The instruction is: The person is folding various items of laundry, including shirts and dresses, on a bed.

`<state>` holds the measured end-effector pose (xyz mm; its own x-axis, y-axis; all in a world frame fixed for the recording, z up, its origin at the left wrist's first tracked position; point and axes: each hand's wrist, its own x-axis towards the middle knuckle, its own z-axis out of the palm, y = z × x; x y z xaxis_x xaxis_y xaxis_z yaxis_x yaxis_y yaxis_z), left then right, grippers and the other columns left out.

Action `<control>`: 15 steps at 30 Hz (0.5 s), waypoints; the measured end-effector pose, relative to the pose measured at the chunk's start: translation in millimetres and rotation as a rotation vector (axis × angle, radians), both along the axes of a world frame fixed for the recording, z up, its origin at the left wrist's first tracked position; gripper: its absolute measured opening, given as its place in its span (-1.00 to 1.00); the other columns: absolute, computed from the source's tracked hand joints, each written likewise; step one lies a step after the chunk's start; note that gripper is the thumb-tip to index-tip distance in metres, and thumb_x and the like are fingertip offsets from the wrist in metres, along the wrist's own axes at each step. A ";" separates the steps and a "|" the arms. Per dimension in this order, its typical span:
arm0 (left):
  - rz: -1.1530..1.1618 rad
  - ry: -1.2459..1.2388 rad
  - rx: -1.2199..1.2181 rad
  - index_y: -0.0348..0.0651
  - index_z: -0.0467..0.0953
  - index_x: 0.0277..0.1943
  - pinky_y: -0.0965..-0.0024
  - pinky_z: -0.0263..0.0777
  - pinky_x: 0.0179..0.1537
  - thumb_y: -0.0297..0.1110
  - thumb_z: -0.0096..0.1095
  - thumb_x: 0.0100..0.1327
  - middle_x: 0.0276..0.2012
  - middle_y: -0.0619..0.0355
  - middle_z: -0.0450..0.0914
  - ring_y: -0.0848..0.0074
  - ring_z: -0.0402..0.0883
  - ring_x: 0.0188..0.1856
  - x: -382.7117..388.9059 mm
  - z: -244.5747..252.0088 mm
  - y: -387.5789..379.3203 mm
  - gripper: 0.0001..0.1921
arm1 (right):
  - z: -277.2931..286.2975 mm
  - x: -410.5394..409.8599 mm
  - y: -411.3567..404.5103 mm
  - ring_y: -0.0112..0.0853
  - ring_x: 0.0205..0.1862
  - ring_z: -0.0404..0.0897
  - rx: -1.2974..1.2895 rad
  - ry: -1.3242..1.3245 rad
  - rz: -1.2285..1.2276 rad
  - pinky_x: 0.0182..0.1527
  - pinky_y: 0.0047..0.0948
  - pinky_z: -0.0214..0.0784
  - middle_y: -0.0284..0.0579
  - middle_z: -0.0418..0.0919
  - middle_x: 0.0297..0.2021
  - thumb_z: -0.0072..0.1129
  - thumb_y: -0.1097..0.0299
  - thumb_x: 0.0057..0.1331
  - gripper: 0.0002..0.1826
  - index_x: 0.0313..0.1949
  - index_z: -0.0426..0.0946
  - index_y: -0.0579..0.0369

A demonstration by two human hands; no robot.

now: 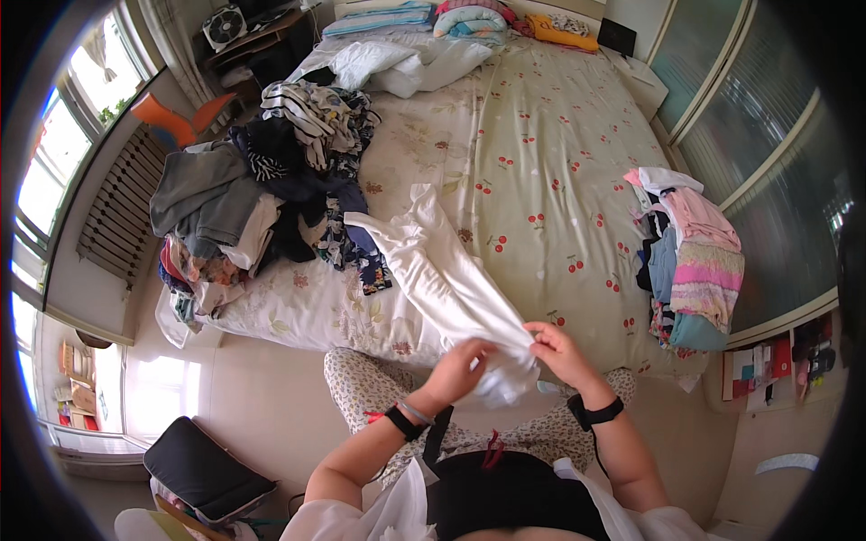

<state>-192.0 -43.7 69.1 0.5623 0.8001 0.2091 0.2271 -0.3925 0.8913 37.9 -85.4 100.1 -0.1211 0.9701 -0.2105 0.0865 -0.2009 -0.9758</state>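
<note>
A white garment [443, 277] lies stretched across the front of the bed, its near end hanging bunched between my hands over the bed's edge. My right hand [558, 351] pinches the cloth at its right side between thumb and fingers. On the other side, my left hand [460, 372] grips the near end, its fingertips partly hidden by the wrist and the fabric. The garment's far end, with two strap-like or sleeve-like pieces, rests flat on the floral sheet [325, 304]. Dark patterned cloth [374, 267] lies close to its left.
A large heap of mixed clothes [298, 149] covers the bed's left side, with grey trousers [203, 189] nearest the window. Stacked folded clothes [703, 237] sit at the right edge. Folded bedding [473, 20] lies at the far end. A black cushion [203, 466] is at lower left.
</note>
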 end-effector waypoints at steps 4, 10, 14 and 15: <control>0.336 0.141 0.315 -0.16 0.35 0.15 0.31 0.46 -0.09 -0.61 0.16 0.11 0.15 -0.05 0.32 0.16 0.45 0.03 -21.6 8.7 52.7 -0.51 | 67.5 33.7 -49.1 -0.66 -0.29 0.41 0.067 0.110 -0.160 -0.23 -0.68 0.27 -0.39 0.45 -0.32 0.02 0.53 0.32 -0.73 0.01 0.41 0.12; 0.241 0.524 0.430 -0.03 0.39 0.15 0.10 0.18 0.23 -0.48 0.25 0.05 0.21 -0.05 0.30 0.11 0.24 0.28 -13.3 -23.4 81.2 -0.47 | 93.8 65.9 -56.3 -0.56 -0.14 0.44 0.060 0.401 -0.468 -0.08 -0.59 0.30 -0.30 0.43 -0.20 0.03 0.48 0.30 -0.67 0.06 0.37 0.07; -0.005 0.580 0.345 -0.07 0.48 -0.08 0.14 0.30 0.09 -0.46 0.20 0.14 0.04 0.03 0.49 0.13 0.42 0.12 -0.1 -47.6 108.4 -0.74 | 43.7 103.1 -33.8 -0.55 -0.08 0.42 0.017 0.267 -0.584 0.02 -0.57 0.27 -0.25 0.42 -0.15 0.01 0.48 0.32 -0.69 0.06 0.36 0.07; -0.015 0.577 0.350 -0.07 0.48 -0.08 0.14 0.30 0.09 -0.46 0.20 0.14 0.04 0.03 0.49 0.13 0.42 0.12 4.6 -36.8 116.2 -0.74 | 43.3 108.3 -25.5 -0.54 -0.09 0.43 0.048 0.287 -0.635 0.02 -0.56 0.27 -0.26 0.43 -0.16 0.02 0.47 0.33 -0.71 0.05 0.37 0.08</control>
